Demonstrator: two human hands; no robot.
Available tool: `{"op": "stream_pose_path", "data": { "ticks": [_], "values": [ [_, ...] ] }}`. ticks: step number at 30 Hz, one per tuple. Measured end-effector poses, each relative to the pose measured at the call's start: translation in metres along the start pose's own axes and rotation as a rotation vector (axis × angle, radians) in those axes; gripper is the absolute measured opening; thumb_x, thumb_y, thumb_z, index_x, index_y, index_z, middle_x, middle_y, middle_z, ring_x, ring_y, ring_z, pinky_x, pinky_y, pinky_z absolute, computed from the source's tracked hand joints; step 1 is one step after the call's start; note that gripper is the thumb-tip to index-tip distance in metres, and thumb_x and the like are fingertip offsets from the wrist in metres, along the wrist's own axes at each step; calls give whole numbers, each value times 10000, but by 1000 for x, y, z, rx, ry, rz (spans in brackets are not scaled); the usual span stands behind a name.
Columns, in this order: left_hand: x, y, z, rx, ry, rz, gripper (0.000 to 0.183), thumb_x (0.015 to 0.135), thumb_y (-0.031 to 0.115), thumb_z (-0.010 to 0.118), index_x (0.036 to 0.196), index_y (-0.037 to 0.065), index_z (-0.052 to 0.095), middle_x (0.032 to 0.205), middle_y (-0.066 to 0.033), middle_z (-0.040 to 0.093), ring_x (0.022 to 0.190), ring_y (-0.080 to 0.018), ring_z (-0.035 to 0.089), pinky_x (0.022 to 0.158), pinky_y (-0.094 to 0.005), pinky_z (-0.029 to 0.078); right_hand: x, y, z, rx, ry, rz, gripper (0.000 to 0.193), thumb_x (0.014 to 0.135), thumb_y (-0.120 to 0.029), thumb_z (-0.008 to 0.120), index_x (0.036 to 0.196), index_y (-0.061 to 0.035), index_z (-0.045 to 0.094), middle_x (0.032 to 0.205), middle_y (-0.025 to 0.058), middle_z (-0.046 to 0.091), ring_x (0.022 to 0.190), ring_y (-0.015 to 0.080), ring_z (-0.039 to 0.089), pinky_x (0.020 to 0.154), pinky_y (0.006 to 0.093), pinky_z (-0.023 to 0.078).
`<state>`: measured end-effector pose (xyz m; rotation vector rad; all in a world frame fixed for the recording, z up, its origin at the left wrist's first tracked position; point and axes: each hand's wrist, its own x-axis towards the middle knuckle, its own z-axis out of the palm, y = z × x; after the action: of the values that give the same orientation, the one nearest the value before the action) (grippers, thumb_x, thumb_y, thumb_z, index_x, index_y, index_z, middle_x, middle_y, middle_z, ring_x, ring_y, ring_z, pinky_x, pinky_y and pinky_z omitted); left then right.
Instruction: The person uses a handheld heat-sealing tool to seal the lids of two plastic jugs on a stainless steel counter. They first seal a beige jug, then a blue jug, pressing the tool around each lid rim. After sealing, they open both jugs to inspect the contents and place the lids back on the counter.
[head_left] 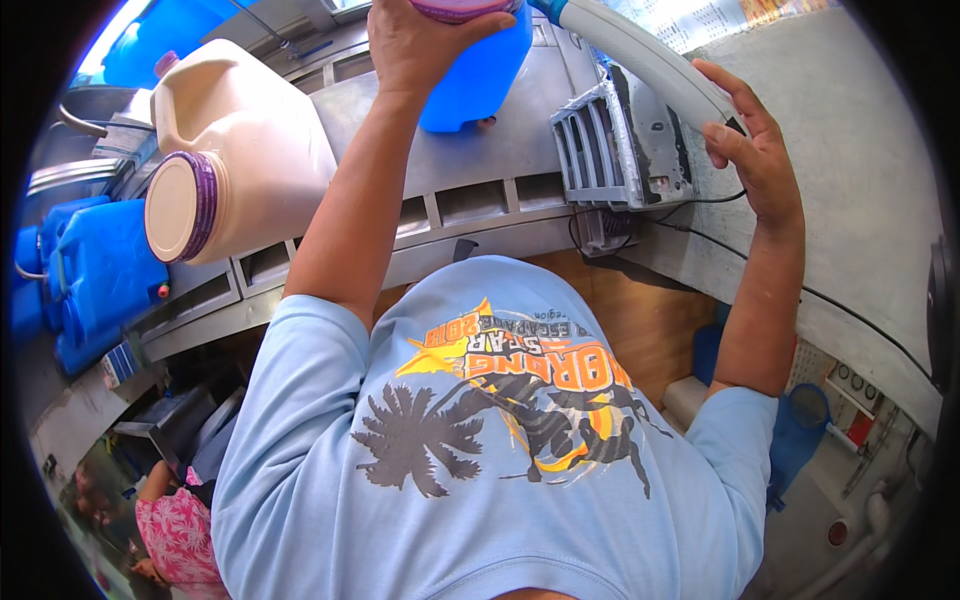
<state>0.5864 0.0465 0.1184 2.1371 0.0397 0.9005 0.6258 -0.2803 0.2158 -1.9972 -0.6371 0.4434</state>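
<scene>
At the top edge, my left hand (418, 45) is closed around the side of a round pink-purple lid (462, 8), its thumb along the rim; whatever lies above is cut off. Just beyond it stands a blue plastic container (480, 85). My right hand (752, 150) grips the lower end of a long white tube-shaped tool (640, 55) between thumb and fingers. The tool slants up to the left and ends in a blue tip close to the lid. A cream plastic jug (265, 130) with a purple-banded cap lies on its side left of my left forearm.
Several blue jerrycans (105, 265) stand at the far left. Beneath the containers runs a metal counter (460, 165) with slots. A worn metal box with grille slats (600, 140) sits under the tool, and a black cable (840, 305) trails right. Another person (180, 530) in pink is at lower left.
</scene>
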Motion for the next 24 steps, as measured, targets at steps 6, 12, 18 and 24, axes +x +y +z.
{"op": "stream_pose_path", "data": {
  "ticks": [6,12,18,24],
  "values": [
    [1,2,-3,-7,-17,15,1004,756,585,733,1472,1,340,1437,-253,481,1326,-412,493,1107,-500,390,3,-10,-1,-62,-59,-14,585,866,-274,684,1423,-137,569,1049,-8,613,835,68,501,710,227,416],
    [2,5,-8,-14,-29,26,953,768,557,723,1456,6,362,1427,-249,491,1319,-408,498,1104,-496,392,8,-20,-4,-184,-68,-31,588,862,-320,677,1419,-161,575,1131,20,619,912,91,527,737,237,430],
    [4,8,-14,-27,-46,46,901,780,529,713,1440,11,384,1417,-245,501,1312,-404,503,1101,-493,394,6,-41,0,-267,-79,-21,580,858,-301,663,1415,-163,578,1211,40,629,922,94,530,729,238,430],
    [8,11,-20,-42,-67,66,850,791,501,703,1424,16,406,1406,-241,511,1305,-400,508,1098,-490,396,6,-66,10,-263,-143,-39,584,858,-222,657,1425,-115,563,1276,78,626,1065,133,558,898,278,455]
  ]
}}
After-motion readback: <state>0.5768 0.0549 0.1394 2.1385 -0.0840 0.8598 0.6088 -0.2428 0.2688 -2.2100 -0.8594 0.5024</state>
